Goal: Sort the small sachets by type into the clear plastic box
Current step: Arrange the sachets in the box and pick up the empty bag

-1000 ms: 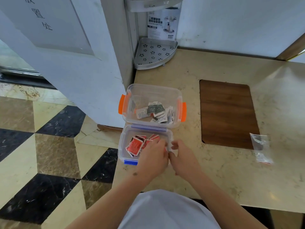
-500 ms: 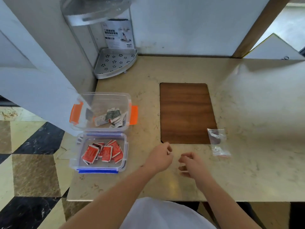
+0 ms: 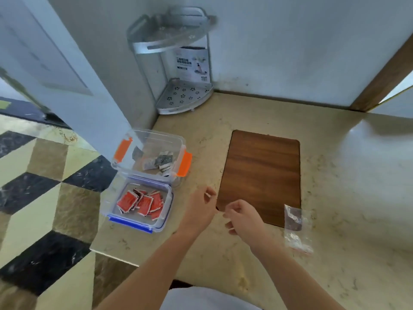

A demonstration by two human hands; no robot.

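1. The left hand (image 3: 199,209) and right hand (image 3: 243,217) hover over the counter (image 3: 335,198), fingers loosely curled, holding nothing I can see.
2. Red sachets (image 3: 140,202) fill the blue-clip box (image 3: 166,211); grey sachets (image 3: 159,161) fill the orange-clip box (image 3: 178,142).
3. Check the plastic bag (image 3: 296,229) gently for leftovers.

At lower centre, the left hand (image 3: 199,211) and right hand (image 3: 244,217) hover empty over the tabletop (image 3: 335,276) — fingers loosely curled. Left of them sit two clear boxes: the blue-clipped box (image 3: 166,211) holds red sachets (image 3: 140,201), the orange-clipped box (image 3: 178,145) grey sachets (image 3: 159,161).
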